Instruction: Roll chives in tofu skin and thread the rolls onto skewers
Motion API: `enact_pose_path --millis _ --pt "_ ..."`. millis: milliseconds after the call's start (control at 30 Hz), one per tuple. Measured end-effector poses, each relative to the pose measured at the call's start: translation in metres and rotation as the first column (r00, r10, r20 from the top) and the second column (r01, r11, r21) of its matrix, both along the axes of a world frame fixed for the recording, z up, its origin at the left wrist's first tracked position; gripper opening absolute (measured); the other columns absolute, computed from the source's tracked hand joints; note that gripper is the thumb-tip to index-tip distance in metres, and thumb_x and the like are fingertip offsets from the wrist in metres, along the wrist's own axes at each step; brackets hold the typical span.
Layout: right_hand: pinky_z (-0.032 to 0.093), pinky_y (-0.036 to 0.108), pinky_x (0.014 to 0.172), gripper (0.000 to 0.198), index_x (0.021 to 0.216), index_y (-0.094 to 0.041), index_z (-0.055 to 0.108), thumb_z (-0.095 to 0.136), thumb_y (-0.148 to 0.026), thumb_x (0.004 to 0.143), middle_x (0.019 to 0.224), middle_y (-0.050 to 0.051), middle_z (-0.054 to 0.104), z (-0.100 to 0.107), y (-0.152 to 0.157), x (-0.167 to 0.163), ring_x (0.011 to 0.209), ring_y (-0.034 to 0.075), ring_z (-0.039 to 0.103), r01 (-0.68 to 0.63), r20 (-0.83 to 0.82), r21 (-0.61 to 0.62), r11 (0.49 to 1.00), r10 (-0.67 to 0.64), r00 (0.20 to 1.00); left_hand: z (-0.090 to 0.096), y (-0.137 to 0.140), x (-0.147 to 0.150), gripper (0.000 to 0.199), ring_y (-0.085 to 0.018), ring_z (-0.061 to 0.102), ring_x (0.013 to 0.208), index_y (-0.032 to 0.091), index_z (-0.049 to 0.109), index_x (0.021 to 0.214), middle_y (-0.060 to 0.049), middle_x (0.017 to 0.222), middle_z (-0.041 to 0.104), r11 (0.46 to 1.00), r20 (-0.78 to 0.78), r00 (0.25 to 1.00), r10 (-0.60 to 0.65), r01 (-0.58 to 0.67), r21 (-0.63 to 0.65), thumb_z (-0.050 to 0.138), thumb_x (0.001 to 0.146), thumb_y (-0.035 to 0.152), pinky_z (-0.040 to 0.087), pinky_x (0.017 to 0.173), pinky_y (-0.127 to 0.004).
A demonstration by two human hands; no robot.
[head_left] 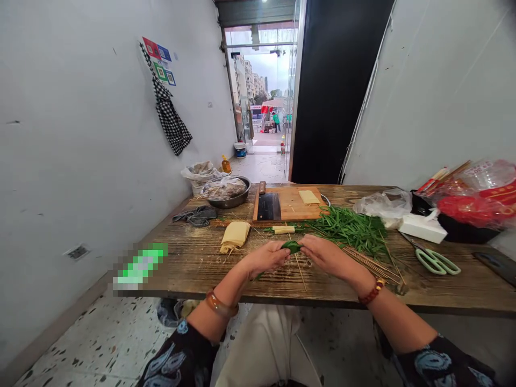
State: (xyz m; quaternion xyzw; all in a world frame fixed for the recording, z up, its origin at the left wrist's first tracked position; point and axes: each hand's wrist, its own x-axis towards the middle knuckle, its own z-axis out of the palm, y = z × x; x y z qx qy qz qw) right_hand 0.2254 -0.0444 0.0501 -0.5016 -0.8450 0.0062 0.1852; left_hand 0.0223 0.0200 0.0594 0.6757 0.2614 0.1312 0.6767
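Observation:
My left hand [266,259] and my right hand [324,255] meet above the near part of the table, fingers closed on opposite ends of a small bunch of green leaves [291,246]. The fingertips hide the ends of the bunch. A thin wooden skewer [300,271] lies on the wood below it. Just beyond my hands is a pale yellow roll [284,230] with greens poking from one end. Left of that sits a stack of thin yellow sheets [235,236], which look like tofu skin. A heap of long green leaves [350,230] spreads to the right.
A cutting board [290,207] bears a cleaver [269,206] and more yellow sheets [309,197]. A metal basin [230,202] holds bagged food. Several skewers [373,264], green-handled scissors [437,262], a white box [423,228] and a dark phone-like slab [495,267] lie right. A grey cloth [196,215] lies left.

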Motion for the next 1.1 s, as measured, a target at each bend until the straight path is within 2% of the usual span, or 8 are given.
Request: enact_pose_path --millis 167,333,433,633,733,900,1000,1100 --pt "0.042 0.027 0.071 0.019 0.091 -0.018 0.058 0.039 -0.012 0.093 0.085 0.008 0.063 -0.004 0.002 0.004 0.081 0.019 0.058 0.199 0.184 0.141 0.97 -0.223 0.957 -0.004 -0.005 -0.001 0.044 -0.004 0.017 0.039 0.019 0.047 0.074 0.01 0.049 0.03 0.999 -0.012 1.0 -0.011 0.01 -0.05 0.06 0.074 0.061 0.011 0.037 -0.019" --pt "0.042 0.027 0.07 0.028 0.095 -0.018 0.06 0.032 -0.02 0.096 0.09 0.009 0.068 -0.014 0.006 0.049 0.082 0.019 0.062 0.545 -0.021 0.116 0.83 -0.547 0.837 -0.017 0.001 -0.008 0.039 -0.002 0.012 0.038 0.019 0.044 0.075 0.012 0.049 0.023 0.969 0.107 0.987 0.119 -0.092 -0.231 0.063 0.077 0.053 0.009 0.036 -0.015" --pt "0.045 0.029 0.079 0.031 0.101 -0.017 0.063 0.033 -0.024 0.096 0.102 0.01 0.069 -0.025 0.007 0.075 0.092 0.022 0.063 0.579 -0.094 0.095 0.81 -0.571 0.815 -0.021 0.006 -0.004 0.032 -0.002 0.017 0.038 0.018 0.043 0.076 0.012 0.052 0.026 0.91 0.273 0.92 0.282 -0.166 -0.379 0.064 0.079 0.043 0.015 0.036 -0.014" --pt "0.045 0.042 0.089 0.036 0.123 -0.016 0.058 0.044 -0.023 0.09 0.124 0.015 0.06 -0.038 0.006 0.084 0.111 0.029 0.056 0.561 0.058 0.132 0.817 -0.571 0.819 -0.013 0.003 0.021 0.021 -0.006 0.04 0.046 0.017 0.043 0.075 0.007 0.057 0.038 0.766 0.426 0.709 0.562 -0.252 -0.592 0.06 0.085 0.025 0.039 0.05 -0.019" --pt "0.04 0.045 0.097 0.035 0.12 -0.016 0.06 0.043 -0.027 0.092 0.13 0.015 0.056 -0.033 0.004 0.055 0.12 0.029 0.05 0.511 -0.086 0.13 0.85 -0.504 0.86 -0.01 0.001 0.03 0.016 -0.008 0.047 0.051 0.017 0.044 0.076 0.006 0.058 0.042 0.708 0.441 0.61 0.658 -0.301 -0.639 0.054 0.088 0.021 0.044 0.058 -0.022" --pt "0.047 0.033 0.084 0.033 0.109 -0.018 0.063 0.04 -0.037 0.094 0.11 0.009 0.068 -0.029 -0.002 -0.024 0.098 0.022 0.063 0.144 -0.474 -0.159 0.977 -0.203 0.857 -0.009 0.0 0.041 0.017 -0.007 0.045 0.051 0.017 0.045 0.075 0.005 0.058 0.041 0.662 0.481 0.482 0.732 -0.337 -0.669 0.044 0.092 0.016 0.042 0.058 -0.021" --pt "0.046 0.028 0.067 0.028 0.087 -0.017 0.062 0.039 -0.031 0.093 0.081 0.005 0.069 -0.034 -0.004 -0.051 0.072 0.018 0.062 0.041 -0.529 -0.261 0.964 -0.179 0.83 -0.009 -0.001 0.043 0.018 -0.007 0.043 0.049 0.017 0.044 0.074 0.006 0.057 0.039 0.644 0.488 0.431 0.759 -0.382 -0.663 0.044 0.092 0.016 0.04 0.055 -0.021" --pt "0.04 0.025 0.058 0.032 0.066 -0.019 0.052 0.036 -0.024 0.093 0.061 0.0 0.06 -0.041 -0.003 -0.055 0.057 0.014 0.054 0.056 -0.544 -0.307 0.95 -0.223 0.809 -0.009 -0.001 0.041 0.017 -0.006 0.039 0.046 0.018 0.043 0.075 0.007 0.056 0.036 0.633 0.496 0.4 0.771 -0.392 -0.667 0.045 0.092 0.017 0.036 0.051 -0.019"
